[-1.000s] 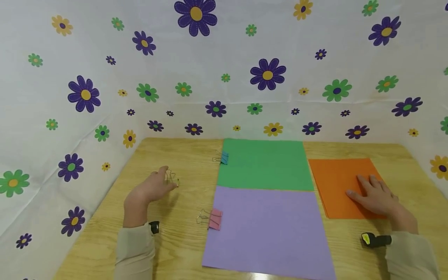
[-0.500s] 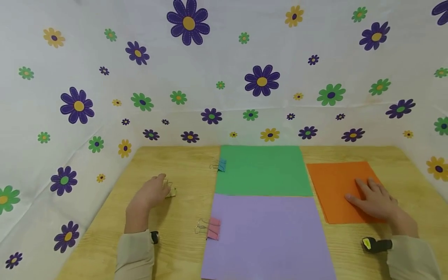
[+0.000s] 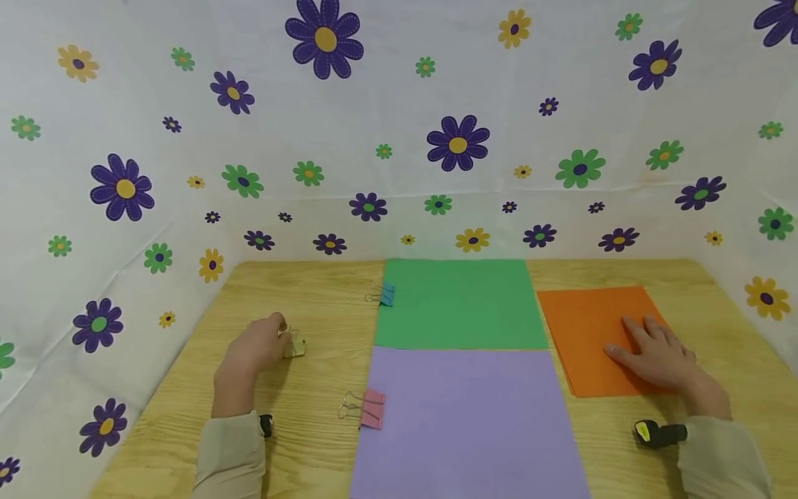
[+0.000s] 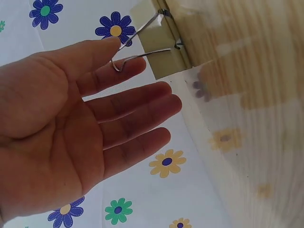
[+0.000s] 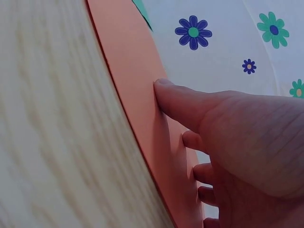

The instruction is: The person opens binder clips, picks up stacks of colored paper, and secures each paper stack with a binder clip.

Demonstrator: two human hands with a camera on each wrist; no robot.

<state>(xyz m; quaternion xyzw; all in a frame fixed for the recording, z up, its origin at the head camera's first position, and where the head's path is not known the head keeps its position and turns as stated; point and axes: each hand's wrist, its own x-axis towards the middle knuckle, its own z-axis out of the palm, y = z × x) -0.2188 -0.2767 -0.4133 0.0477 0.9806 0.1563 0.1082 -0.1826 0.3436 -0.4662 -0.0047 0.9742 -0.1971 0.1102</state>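
Observation:
In the head view my left hand [image 3: 249, 350] is low over the left part of the table, pinching a pale yellow binder clip [image 3: 296, 348] by its wire handles. Seen from the left wrist, thumb and index finger meet on the wire loops of the binder clip [image 4: 160, 61]; the other fingers extend loosely. The clip's body points away from the palm, its far edge close to the wood. My right hand [image 3: 661, 357] rests, fingers spread, on a stack of orange paper sheets [image 3: 586, 322]. In the right wrist view its thumb and fingertips touch the orange paper [image 5: 126, 61].
A green sheet [image 3: 461, 305] lies at the middle back with a blue binder clip [image 3: 387, 295] on its left edge. In front, a purple sheet [image 3: 467, 423] carries a pink binder clip [image 3: 373, 409] at its left edge. A flowered cloth [image 3: 374, 125] encloses the wooden table [image 3: 324, 430].
My left thumb and index finger have closed onto the yellow clip's wire handles, and the clip has turned so its body shows beyond the fingers. The right hand stays put; the head view shifts slightly.

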